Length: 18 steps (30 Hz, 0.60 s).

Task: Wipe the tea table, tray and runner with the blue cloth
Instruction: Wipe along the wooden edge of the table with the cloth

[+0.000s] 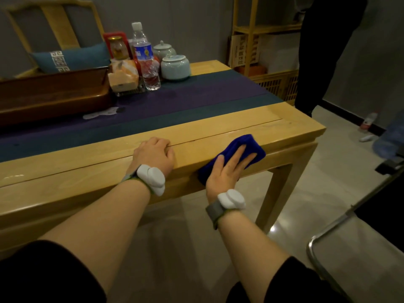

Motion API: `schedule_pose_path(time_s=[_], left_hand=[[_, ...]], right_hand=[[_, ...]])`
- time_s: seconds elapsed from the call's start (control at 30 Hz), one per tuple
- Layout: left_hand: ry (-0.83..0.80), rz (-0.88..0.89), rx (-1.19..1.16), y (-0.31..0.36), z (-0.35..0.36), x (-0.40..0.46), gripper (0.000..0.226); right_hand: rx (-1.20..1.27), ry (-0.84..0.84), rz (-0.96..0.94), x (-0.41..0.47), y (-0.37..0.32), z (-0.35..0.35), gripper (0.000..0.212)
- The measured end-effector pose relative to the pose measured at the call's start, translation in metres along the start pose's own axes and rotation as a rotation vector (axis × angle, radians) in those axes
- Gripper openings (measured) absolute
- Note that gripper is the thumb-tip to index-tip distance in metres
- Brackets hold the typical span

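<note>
A grey-walled tea room is holding a long pale wooden worktop (251, 125), with a wooden chair behind it and a slatted shelf unit off its far right end. Down the middle of the worktop a dark runner (175, 101) is lying lengthwise, and on the runner's left part a brown wooden tray (54, 95) is sitting. Beyond the tray, a water bottle (145, 60), two pale lidded jars (175, 66), a red-framed jar and a wrapped packet are crowding the worktop's far side. The person is leaning over the worktop's near edge. The right hand (227, 171) is lying flat with straight fingers on the folded blue cloth (247, 149), pressing it against the bare wood close to the near right corner, part of the cloth hanging over the edge. The left hand (154, 154) is resting on the wood just left of the cloth, fingers curled loosely under and holding nothing. A faint sheen is showing on the wood near the cloth, which may be dampness, though that cannot be told for certain. Judging from this, the wiping is happening on the near strip of the worktop; the runner and tray are looking untouched, a pale patch is lying on the runner by the tray, and the far side, cluttered as it is, is likely remaining to be done.
</note>
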<state>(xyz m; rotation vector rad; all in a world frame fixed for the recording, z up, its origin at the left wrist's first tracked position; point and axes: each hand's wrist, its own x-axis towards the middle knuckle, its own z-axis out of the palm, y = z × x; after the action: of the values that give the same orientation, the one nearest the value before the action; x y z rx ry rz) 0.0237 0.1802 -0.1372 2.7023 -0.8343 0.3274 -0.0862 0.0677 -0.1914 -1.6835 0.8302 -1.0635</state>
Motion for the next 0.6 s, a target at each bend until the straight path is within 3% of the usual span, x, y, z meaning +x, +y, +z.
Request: schedule_pose_path(time_s=[0.2,0.47,0.6], left_hand=[[0.002,-0.008,0.016,0.0,0.001,0.0,0.04],[-0.017,-0.01,0.018,0.002,-0.001,-0.001,0.04],[-0.009,-0.008,0.012,0.001,-0.001,0.0,0.04]], right_hand=[[0.115,0.187,0.223,0.054,-0.006,-0.023,0.058],[0.129,-0.055,0.254,0.001,0.008,0.003,0.064],[0.126,0.01,0.294,0.028,0.013,-0.009,0.061]])
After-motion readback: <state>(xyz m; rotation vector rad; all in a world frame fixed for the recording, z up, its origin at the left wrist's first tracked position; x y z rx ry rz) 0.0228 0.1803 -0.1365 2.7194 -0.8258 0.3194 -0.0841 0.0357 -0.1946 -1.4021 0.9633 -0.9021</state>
